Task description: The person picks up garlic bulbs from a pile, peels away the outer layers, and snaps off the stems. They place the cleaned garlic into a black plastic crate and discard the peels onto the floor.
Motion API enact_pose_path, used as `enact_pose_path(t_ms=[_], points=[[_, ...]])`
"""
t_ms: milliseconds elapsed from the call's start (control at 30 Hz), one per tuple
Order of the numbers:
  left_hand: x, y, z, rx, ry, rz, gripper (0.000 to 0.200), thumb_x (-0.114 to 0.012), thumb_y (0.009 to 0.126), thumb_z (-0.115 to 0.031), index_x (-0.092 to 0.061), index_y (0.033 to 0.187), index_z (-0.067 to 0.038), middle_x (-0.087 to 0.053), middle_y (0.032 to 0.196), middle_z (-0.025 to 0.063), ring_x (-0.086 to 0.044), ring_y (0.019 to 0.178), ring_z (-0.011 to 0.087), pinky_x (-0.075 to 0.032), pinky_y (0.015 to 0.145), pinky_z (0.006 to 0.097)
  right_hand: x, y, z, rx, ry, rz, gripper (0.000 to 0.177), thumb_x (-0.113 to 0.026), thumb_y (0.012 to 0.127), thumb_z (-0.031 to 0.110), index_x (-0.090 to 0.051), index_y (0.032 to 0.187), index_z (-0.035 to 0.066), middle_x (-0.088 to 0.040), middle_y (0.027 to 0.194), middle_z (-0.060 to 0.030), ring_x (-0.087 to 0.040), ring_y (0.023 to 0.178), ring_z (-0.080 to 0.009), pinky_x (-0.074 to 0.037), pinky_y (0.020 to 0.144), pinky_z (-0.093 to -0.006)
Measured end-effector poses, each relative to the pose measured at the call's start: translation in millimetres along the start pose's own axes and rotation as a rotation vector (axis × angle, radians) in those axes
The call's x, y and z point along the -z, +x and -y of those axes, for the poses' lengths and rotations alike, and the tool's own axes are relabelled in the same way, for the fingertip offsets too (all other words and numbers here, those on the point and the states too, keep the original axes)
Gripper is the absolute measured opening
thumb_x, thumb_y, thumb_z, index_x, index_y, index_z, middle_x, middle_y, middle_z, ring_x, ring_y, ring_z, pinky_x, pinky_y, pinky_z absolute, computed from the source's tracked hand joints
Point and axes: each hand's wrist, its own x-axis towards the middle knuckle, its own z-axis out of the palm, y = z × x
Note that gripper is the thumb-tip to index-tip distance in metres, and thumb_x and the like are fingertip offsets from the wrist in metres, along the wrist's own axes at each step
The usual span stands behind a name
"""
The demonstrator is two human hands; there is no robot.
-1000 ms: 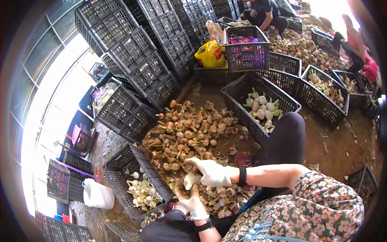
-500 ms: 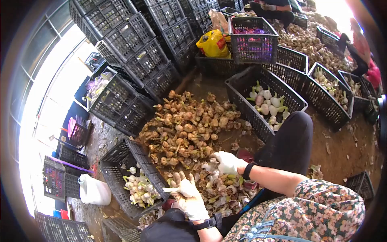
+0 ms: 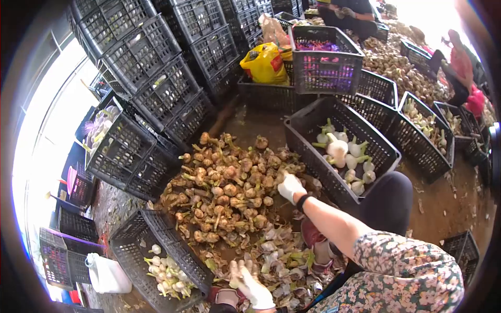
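My left hand [image 3: 250,286], in a white glove with soiled fingertips, is open and its fingers are apart above the loose garlic skins [image 3: 274,255]. My right hand [image 3: 292,188], also gloved, reaches to the right edge of a heap of brown, unpeeled garlic bulbs [image 3: 229,182]. Its fingertips are in among the bulbs and partly hidden, so I cannot tell whether they grip one. Cleaned white garlic bulbs [image 3: 350,156] are in the black crate [image 3: 308,136] to the right, a large one uppermost. Smaller white bulbs [image 3: 169,276] fill part of the left crate [image 3: 128,261].
Tall stacks of black crates [image 3: 156,68] rise behind the heap. A yellow bag [image 3: 266,63] and a crate with purple netting [image 3: 326,65] stand at the back. A white jug [image 3: 108,274] is at the left. Other people [image 3: 462,68] sit farther back by more garlic.
My left hand has let go of a white garlic bulb and moved lower. The right hand has gone forward from the skins to the heap. A large white bulb now shows in the right crate.
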Motion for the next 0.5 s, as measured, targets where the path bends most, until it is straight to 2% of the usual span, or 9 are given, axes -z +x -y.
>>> enact_pose_path(t_ms=[67, 100, 133, 200, 233, 267, 333, 400, 500], points=[[-5.4, -3.6, 3.7, 0.023, -0.012, 0.058, 0.054, -0.054, 0.101, -0.024, -0.034, 0.148, -0.009, -0.049, 0.135, 0.0137, -0.057, 0.112, 0.0240, -0.048, 0.096, 0.0398, -17.2, 52.7, -20.6, -0.061, -0.303, 0.025, 0.063, -0.058, 0.086, 0.012, -0.042, 0.147, 0.008, -0.061, 0.128, -0.0239, -0.062, 0.114, -0.0359, -0.052, 0.092, -0.0445], [-5.6, -4.5, 5.6, 0.045, -0.013, 0.065, 0.053, -0.054, 0.100, -0.019, -0.034, 0.149, -0.008, -0.050, 0.135, 0.0132, -0.058, 0.113, 0.0240, -0.047, 0.098, 0.0387, -11.0, 63.1, -16.3, -0.147, -0.334, 0.169, 0.063, -0.059, 0.087, 0.014, -0.042, 0.147, 0.009, -0.059, 0.131, -0.0241, -0.064, 0.112, -0.0362, -0.055, 0.087, -0.0444], [-5.9, -5.0, 6.3, 0.065, -0.016, 0.074, 0.054, -0.054, 0.100, -0.013, -0.035, 0.149, -0.008, -0.050, 0.136, 0.0127, -0.058, 0.114, 0.0239, -0.047, 0.100, 0.0376, -10.2, 64.3, -15.9, -0.107, -0.398, 0.131, 0.064, -0.060, 0.087, 0.011, -0.041, 0.148, 0.010, -0.059, 0.132, -0.0230, -0.064, 0.111, -0.0363, -0.056, 0.083, -0.0422], [-6.2, -3.8, 8.4, 0.080, -0.055, 0.044, 0.054, -0.055, 0.099, -0.009, -0.035, 0.149, -0.008, -0.051, 0.135, 0.0123, -0.060, 0.112, 0.0238, -0.049, 0.098, 0.0358, -21.7, 59.9, -31.9, -0.025, -0.340, 0.015, 0.062, -0.059, 0.086, 0.009, -0.044, 0.146, 0.009, -0.060, 0.132, -0.0212, -0.064, 0.112, -0.0353, -0.055, 0.085, -0.0417], [-5.6, 0.2, 12.8, 0.074, -0.065, 0.044, 0.052, -0.055, 0.099, -0.011, -0.036, 0.148, -0.010, -0.052, 0.135, 0.0120, -0.060, 0.109, 0.0226, -0.050, 0.095, 0.0370, -30.0, 65.9, -44.5, -0.082, -0.164, -0.049, 0.059, -0.059, 0.085, 0.007, -0.050, 0.143, 0.008, -0.061, 0.132, -0.0199, -0.064, 0.112, -0.0346, -0.053, 0.089, -0.0396], [-7.0, 1.9, 15.5, 0.065, -0.083, 0.045, 0.051, -0.056, 0.099, -0.013, -0.037, 0.147, -0.011, -0.053, 0.135, 0.0118, -0.060, 0.106, 0.0214, -0.050, 0.092, 0.0381, -31.9, 73.0, -70.0, 0.018, 0.031, 0.047, 0.056, -0.059, 0.084, 0.008, -0.053, 0.140, 0.008, -0.059, 0.135, -0.0199, -0.062, 0.117, -0.0342, -0.050, 0.096, -0.0380], [-10.6, -1.9, 13.3, 0.069, -0.097, 0.020, 0.050, -0.056, 0.099, -0.013, -0.038, 0.146, -0.012, -0.051, 0.137, 0.0120, -0.060, 0.105, 0.0208, -0.051, 0.090, 0.0382, -39.7, 48.6, -79.6, -0.128, 0.112, -0.051, 0.054, -0.059, 0.085, 0.009, -0.055, 0.139, 0.008, -0.060, 0.134, -0.0195, -0.059, 0.122, -0.0338, -0.048, 0.100, -0.0379], [-8.6, -6.3, 13.9, 0.082, -0.139, 0.056, 0.050, -0.057, 0.099, -0.013, -0.038, 0.145, -0.012, -0.050, 0.138, 0.0121, -0.060, 0.102, 0.0204, -0.051, 0.089, 0.0382, -39.5, 19.9, -73.6, -0.101, -0.093, -0.118, 0.051, -0.059, 0.087, 0.010, -0.057, 0.137, 0.007, -0.062, 0.131, -0.0190, -0.057, 0.124, -0.0333, -0.046, 0.102, -0.0377], [-2.3, -15.4, 16.2, 0.076, -0.163, 0.048, 0.054, -0.059, 0.098, -0.012, -0.037, 0.147, -0.010, -0.052, 0.131, 0.0095, -0.061, 0.103, 0.0194, -0.052, 0.089, 0.0337, -37.8, 27.3, -74.0, -0.088, 0.021, -0.108, 0.049, -0.060, 0.087, 0.010, -0.059, 0.136, 0.011, -0.065, 0.126, -0.0184, -0.060, 0.119, -0.0324, -0.047, 0.098, -0.0377]])
